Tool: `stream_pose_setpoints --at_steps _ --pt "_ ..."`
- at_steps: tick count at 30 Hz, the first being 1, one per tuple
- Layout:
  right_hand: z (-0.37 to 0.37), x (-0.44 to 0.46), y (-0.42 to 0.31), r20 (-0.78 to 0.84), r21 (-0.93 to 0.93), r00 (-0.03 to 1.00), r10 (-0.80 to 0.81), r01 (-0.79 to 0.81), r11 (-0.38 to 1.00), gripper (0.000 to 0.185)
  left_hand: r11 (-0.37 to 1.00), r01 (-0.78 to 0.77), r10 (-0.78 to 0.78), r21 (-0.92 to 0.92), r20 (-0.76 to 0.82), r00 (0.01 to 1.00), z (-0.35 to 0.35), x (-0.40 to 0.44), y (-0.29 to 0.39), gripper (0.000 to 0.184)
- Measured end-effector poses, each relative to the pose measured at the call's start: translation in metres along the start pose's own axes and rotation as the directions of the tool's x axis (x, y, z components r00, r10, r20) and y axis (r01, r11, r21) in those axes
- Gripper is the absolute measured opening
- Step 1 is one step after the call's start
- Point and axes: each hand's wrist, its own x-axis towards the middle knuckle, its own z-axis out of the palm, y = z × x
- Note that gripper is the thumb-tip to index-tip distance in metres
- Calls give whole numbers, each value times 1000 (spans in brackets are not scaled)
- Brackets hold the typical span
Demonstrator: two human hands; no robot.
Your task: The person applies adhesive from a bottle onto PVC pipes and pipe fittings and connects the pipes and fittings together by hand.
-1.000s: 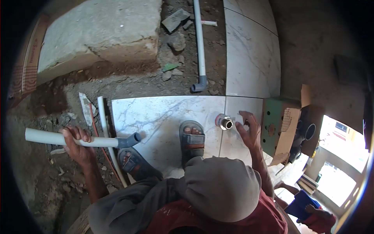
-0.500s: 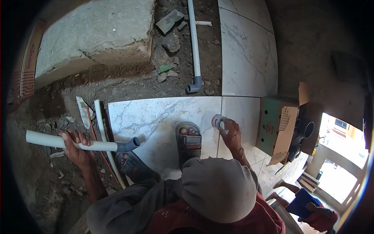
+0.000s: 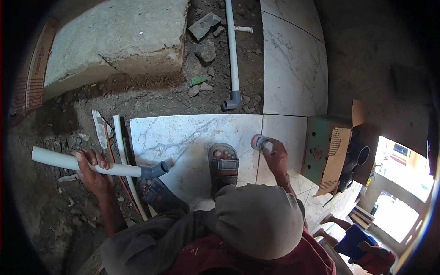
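Observation:
A white pipe (image 3: 55, 158) with a grey elbow (image 3: 155, 170) on its right end lies across my left hand (image 3: 94, 169), whose fingers are wrapped round it. On the right, my right hand (image 3: 277, 158) is closed at the top of a small can (image 3: 259, 142) with a red and white label, over the marble tile (image 3: 197, 133). The fingertips there are partly hidden. Between the hands are two sandalled feet (image 3: 223, 165). Another thin white pipe (image 3: 121, 146) passes below the held pipe.
Ahead, a pipe with a grey elbow (image 3: 233, 68) lies on the soil beside a concrete block (image 3: 119, 41). At the right stands a cardboard box (image 3: 325, 151) with black fittings (image 3: 363, 155). Another person (image 3: 366, 250) is at the lower right.
My right hand has gone from open beside the can to closed at its top. My left hand still holds the pipe in about the same place. The view has shifted slightly.

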Motion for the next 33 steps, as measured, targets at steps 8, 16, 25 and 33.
stream_pose_setpoints --at_steps 8,16,25,33 --pt "-46 -6 8 327 847 797 508 -486 217 46 989 101 -100 -112 18 995 5 -2 -2 21" --pt "-18 51 -131 572 807 813 -108 -581 -105 44 979 102 -96 -175 44 994 22 1 7 21" --pt "17 76 -215 677 735 630 -381 -549 397 43 981 59 -49 -186 60 997 17 -4 12 20" --pt "1 87 -226 398 714 585 -707 286 639 43 990 88 -84 -112 40 996 22 -6 13 24"
